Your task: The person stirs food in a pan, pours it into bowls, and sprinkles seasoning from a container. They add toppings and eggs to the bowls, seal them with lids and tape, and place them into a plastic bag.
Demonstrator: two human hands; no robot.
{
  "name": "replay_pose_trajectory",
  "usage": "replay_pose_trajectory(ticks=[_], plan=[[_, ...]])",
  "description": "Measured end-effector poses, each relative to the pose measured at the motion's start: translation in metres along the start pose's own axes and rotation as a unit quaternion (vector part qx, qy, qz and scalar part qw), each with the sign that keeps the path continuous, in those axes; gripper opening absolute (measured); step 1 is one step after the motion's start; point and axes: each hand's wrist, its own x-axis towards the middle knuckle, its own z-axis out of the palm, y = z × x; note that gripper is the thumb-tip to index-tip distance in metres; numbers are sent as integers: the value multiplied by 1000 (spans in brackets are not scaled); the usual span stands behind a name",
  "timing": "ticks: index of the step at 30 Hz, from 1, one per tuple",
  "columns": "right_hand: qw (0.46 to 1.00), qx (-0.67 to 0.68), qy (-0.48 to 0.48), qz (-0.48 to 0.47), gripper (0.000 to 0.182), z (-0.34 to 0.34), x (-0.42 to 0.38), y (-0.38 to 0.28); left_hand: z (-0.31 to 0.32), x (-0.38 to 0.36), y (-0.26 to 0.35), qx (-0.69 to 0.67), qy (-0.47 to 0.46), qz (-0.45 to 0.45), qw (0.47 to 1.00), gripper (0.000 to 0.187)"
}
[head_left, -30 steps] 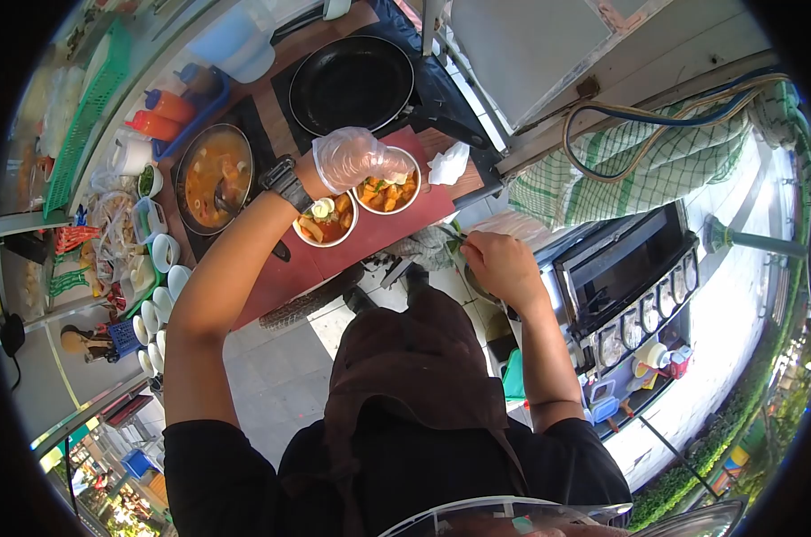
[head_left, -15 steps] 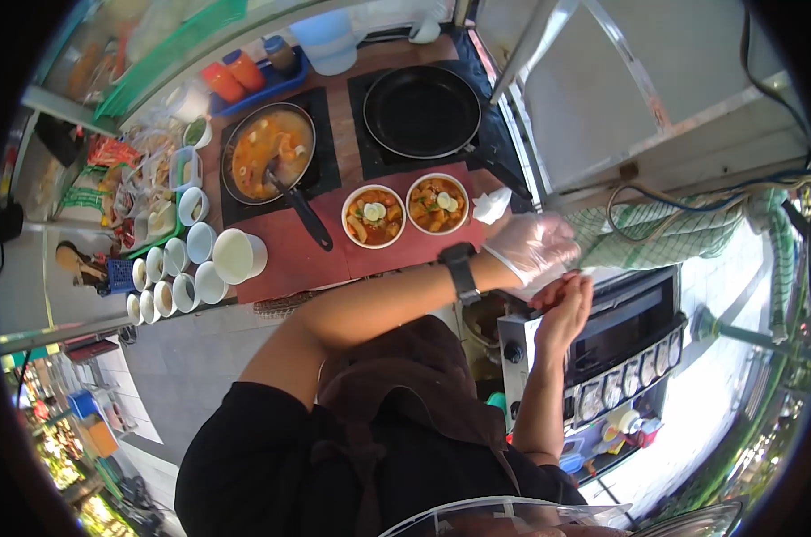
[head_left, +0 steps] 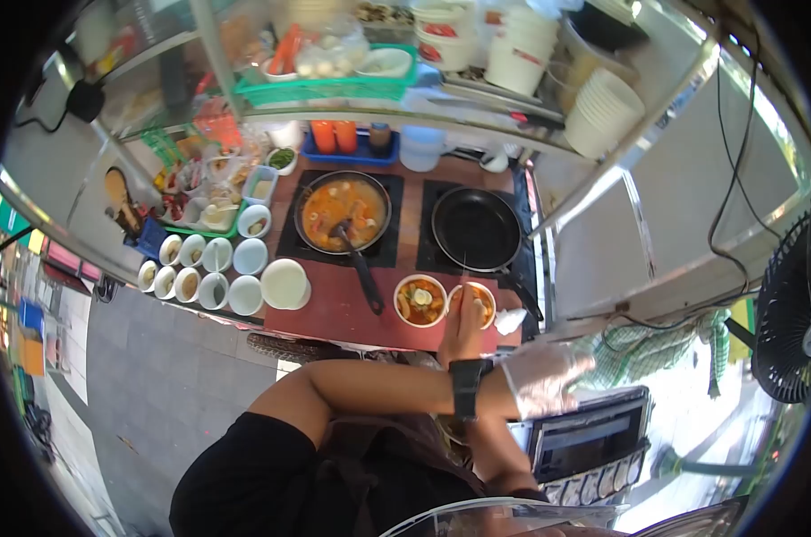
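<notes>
My left hand (head_left: 548,378), in a clear plastic glove and with a black watch (head_left: 466,390) at the wrist, is held out to the right beside a green checked cloth (head_left: 633,353). Its fingers look loosely stretched, with nothing visible in them. Passing beneath that forearm, my bare right hand (head_left: 462,327) reaches over the right bowl of soup (head_left: 486,306) and partly covers it. Its fingers are pressed together; what they hold, if anything, is too small to make out. Just left stands another bowl of soup (head_left: 420,300) topped with pale slices.
A pan of orange soup (head_left: 343,212) with a black ladle (head_left: 362,273) sits on the left burner, an empty frying pan (head_left: 475,228) on the right. Several white cups (head_left: 213,291) line the left edge. A glass shelf (head_left: 396,112) overhangs the back; a fan (head_left: 788,309) stands right.
My right hand has left the gloved left hand and moved up and left to the right bowl. The left hand stays near the cloth. The view has tilted up, showing the shelf and fan.
</notes>
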Motion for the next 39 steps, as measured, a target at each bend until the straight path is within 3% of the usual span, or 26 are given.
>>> replay_pose_trajectory(ticks=[1,2,3,4,6,7,9,10,12,14,15,16,17,19,21,22,23,24,25,27,29,31,33,35,38,39], plan=[[998,40,-35,32,54,-19,54,-47,-11,-13,16,43,36,51,997,58],[995,-45,31,-89,54,-2,102,-40,-18,-26,28,33,98,95,990,59],[995,-10,40,-95,49,-10,142,-77,-29,-38,39,25,156,140,977,60],[981,-39,81,-171,39,-1,183,-78,-56,-54,56,25,103,124,987,60],[983,-60,94,-144,16,21,246,-95,-95,-85,61,29,69,136,988,52],[972,-100,96,-191,13,39,275,-86,-128,-99,69,22,48,157,986,50],[967,-172,66,-176,15,69,309,-88,-189,-135,80,69,94,204,972,48],[954,-249,43,-160,20,86,323,-76,-221,-157,79,95,88,171,977,46],[918,-312,66,-237,18,101,330,-72,-293,-206,96,110,174,119,971,29],[914,-306,86,-252,13,95,320,-91,-369,-267,79,209,266,120,933,30],[903,-273,206,-261,13,94,306,-109,-413,-293,76,290,304,111,901,32],[909,-268,243,-207,9,90,297,-143,-457,-319,48,330,357,106,868,38],[916,-232,231,-231,9,91,286,-208,-498,-337,46,525,353,115,766,41],[913,-137,194,-333,18,131,255,-339,-583,-345,17,650,364,122,656,42],[930,16,27,-365,27,184,265,-453,-650,-321,-7,524,434,181,710,44],[895,1,0,-446,26,215,290,-498,-670,-297,-4,438,474,230,729,47],[905,25,-89,-415,25,241,314,-541,-691,-281,-13,462,481,183,722,53],[858,-7,-28,-513,26,282,357,-561,-710,-267,-18,496,485,192,694,57],[871,-42,-5,-489,25,318,390,-579,-726,-254,-23,529,489,201,664,62],[882,-81,23,-464,25,362,445,-597,-747,-234,-37,489,501,181,691,61],[845,-293,-8,-447,22,381,481,-602,-757,-226,-37,446,509,157,719,60],[825,-321,-19,-465,18,375,488,-600,-762,-224,-35,539,492,63,681,53],[805,-348,-28,-479,15,368,489,-603,-771,-223,-41,535,482,85,689,46],[838,-361,-55,-406,9,365,483,-609,-777,-221,-49,533,472,106,694,40],[806,-396,-46,-437,13,381,503,-594,-771,-226,-41,546,454,59,702,54],[806,-398,-47,-436,13,379,495,-595,-768,-228,-34,548,430,33,717,71]])
